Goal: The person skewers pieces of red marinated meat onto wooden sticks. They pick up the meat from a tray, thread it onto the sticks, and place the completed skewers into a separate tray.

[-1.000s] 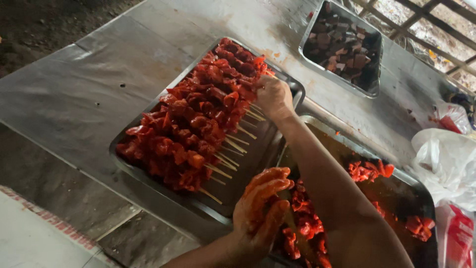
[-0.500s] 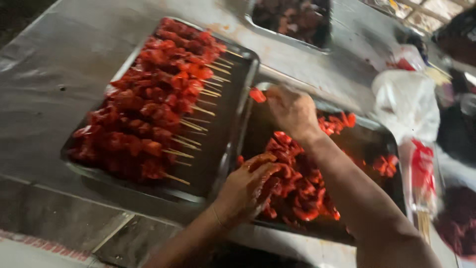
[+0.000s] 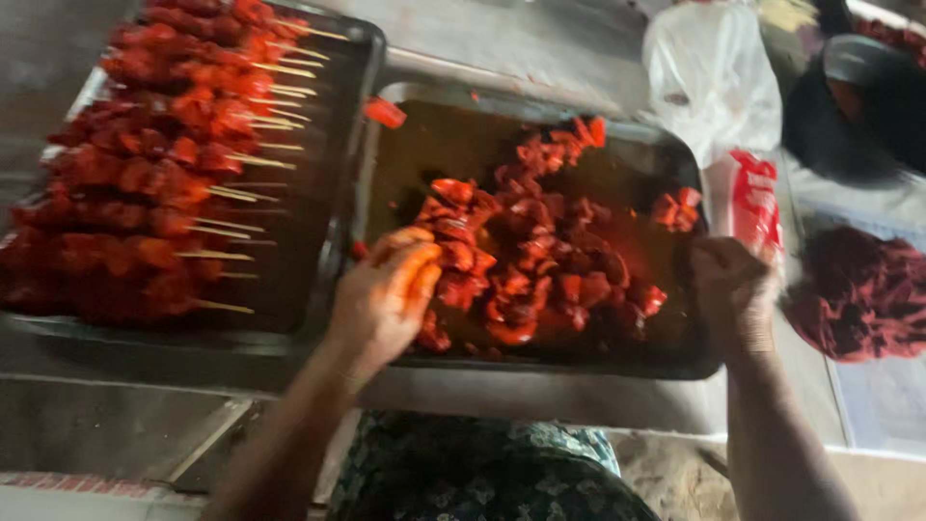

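From the camera on my head, looking down: my left hand (image 3: 386, 294), smeared orange-red with marinade, rests at the near left edge of the heap of raw red marinated meat chunks (image 3: 526, 256). Its fingers are curled loosely over a few pieces at the pile's edge; I cannot tell whether they are actually pinched on one, as the picture is blurred there. The meat lies in the dark rectangular metal tray (image 3: 540, 367) straight in front of me, gathered mostly in the middle and toward the near side, with smaller clumps toward the far rim and the right-hand side.

My right hand (image 3: 735, 289) is at the tray's right edge, just beside the rim, closed into a loose fist. It sits close against a red-and-white plastic packet (image 3: 752, 207), but whether it grips anything I cannot tell.

To the left, touching the first tray, stands a second dark metal tray (image 3: 328, 270) stacked with rows of red meat skewers on thin wooden sticks (image 3: 164, 174), the bare stick ends pointing right. One loose red meat chunk (image 3: 384, 112) lies between the two trays at the far side. Beyond the right side sits a white plastic bag (image 3: 714, 77), and at the far right a clear tub of dark red meat (image 3: 863, 294). Both trays rest on a grey metal tabletop (image 3: 502, 48).
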